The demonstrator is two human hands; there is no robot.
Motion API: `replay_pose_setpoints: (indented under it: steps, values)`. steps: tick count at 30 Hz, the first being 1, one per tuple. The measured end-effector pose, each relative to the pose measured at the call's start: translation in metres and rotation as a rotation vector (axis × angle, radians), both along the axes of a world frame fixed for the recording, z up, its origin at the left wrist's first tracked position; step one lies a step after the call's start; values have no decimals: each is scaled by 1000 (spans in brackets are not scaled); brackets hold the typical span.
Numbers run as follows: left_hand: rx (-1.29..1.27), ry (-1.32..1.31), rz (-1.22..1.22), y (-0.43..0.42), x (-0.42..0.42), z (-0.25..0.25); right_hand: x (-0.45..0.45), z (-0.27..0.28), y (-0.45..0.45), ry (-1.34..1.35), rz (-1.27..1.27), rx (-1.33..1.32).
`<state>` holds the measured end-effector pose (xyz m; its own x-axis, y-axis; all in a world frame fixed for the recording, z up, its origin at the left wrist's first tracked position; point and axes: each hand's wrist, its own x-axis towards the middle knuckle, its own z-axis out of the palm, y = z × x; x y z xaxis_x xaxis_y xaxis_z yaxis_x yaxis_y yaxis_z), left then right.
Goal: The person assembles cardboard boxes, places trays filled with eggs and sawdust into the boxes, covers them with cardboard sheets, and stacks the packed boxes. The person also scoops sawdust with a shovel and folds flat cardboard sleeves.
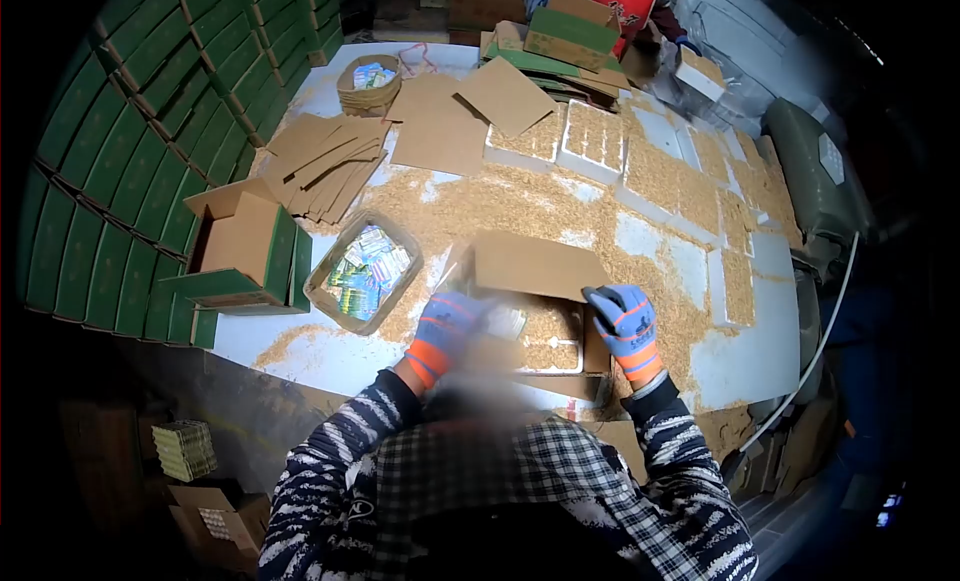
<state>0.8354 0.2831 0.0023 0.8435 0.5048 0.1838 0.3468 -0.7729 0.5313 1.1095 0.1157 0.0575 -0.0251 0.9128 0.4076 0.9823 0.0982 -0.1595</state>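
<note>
Both my hands wear blue work gloves with orange cuffs. My right hand (625,326) closes its fingers on the right corner of a brown cardboard panel (540,263), which stands tilted over an open box; whether it is a flap or a loose sheet I cannot tell. Inside the box lies a white foam tray (552,343) filled with sawdust. My left hand (447,331) is at the box's left side, its fingers smeared by motion. Near those fingers is a small pale packet or card (510,324), blurred. Left of my hands stands a basket (325,299) of printed packets.
An open green box (240,246) stands left, before stacked green boxes (90,206). Cardboard sheets (440,126), a second basket (370,86) and sawdust-filled foam trays (592,141) lie on the sawdust-strewn table (745,371). Another person in red (628,6) is at the far side.
</note>
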Motion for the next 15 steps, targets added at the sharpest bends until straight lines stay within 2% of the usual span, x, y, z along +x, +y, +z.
replay_pose_setpoints:
  steps: [1,2,4,5,8,9,11,12,13,15]
  values:
    - [79,86,-43,-11,6,-9,-8,-12,-10,17,42,-57]
    - [29,-77,47,-16,7,-16,-13,-27,-19,-1,154,-106]
    - [-75,-404,220,-16,-1,-29,-17,-58,-28,12,254,-521]
    - [-220,-453,289,-18,-10,-31,-19,-69,-30,22,283,-723]
    - [-206,-515,357,-15,-17,-34,-22,-90,-26,-136,300,-901]
    - [-330,-564,361,-14,-15,-46,-16,-89,-30,-34,307,-808]
    - [-580,-658,370,-9,-13,-77,-13,-50,-28,165,325,-620]
    - [-686,-645,373,-1,-18,-88,-6,-52,-35,335,202,-364]
    - [-729,-512,429,5,-26,-93,10,-64,-43,491,106,-162]
    - [-1296,-534,306,1,-35,-98,30,-91,-42,1172,-204,125]
